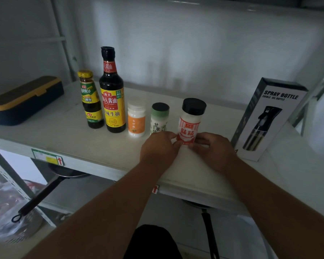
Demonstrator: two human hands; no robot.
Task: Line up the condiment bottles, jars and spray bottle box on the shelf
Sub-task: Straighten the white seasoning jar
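Both your hands, left hand (158, 146) & right hand (212, 147), pinched the red-label jar (190, 124) at its base, standing front-center on the shelf (64, 131) beside the green-label jar (159, 117). Risk: low grip on a tall jar, so a nudge could've tipped it into neighbors. Count: 2 bottles, 3 jars, 1 spray bottle box (267, 118).

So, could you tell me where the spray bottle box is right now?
The spray bottle box stands upright at the shelf's right end, apart from the row, right of the red-labelled jar.
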